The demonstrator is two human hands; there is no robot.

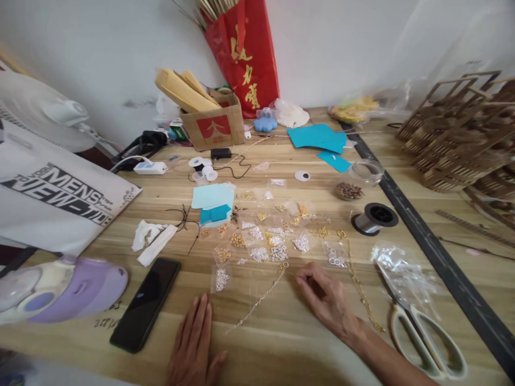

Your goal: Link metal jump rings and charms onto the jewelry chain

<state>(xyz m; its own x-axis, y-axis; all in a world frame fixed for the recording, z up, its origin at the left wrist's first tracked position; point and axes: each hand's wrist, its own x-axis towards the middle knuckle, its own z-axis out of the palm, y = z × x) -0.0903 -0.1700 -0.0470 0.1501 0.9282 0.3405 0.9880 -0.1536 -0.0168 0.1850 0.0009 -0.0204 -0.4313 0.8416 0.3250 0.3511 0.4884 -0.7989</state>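
Note:
My left hand [193,343] lies flat on the wooden table, fingers stretched out and holding nothing. A thin silver chain [260,301] runs diagonally between my hands, with a ring at its upper end. Just right of that ring, my right hand [322,295] rests with curled fingers, thumb and index finger together; whatever they may hold is hidden. A gold chain [358,287] stretches along the table to the right of this hand. Beyond both hands are small bags and loose piles of silver beads [259,253] and gold beads [237,239]. A bag of silver rings [335,254] sits beyond my right hand.
White-handled scissors [420,327] lie at right, near crumpled plastic bags [402,268] and a wire spool [374,217]. A black phone [145,305] is left of my left hand. Farther back stand a jar [364,174], a cardboard box [217,128] and a red bag [257,59].

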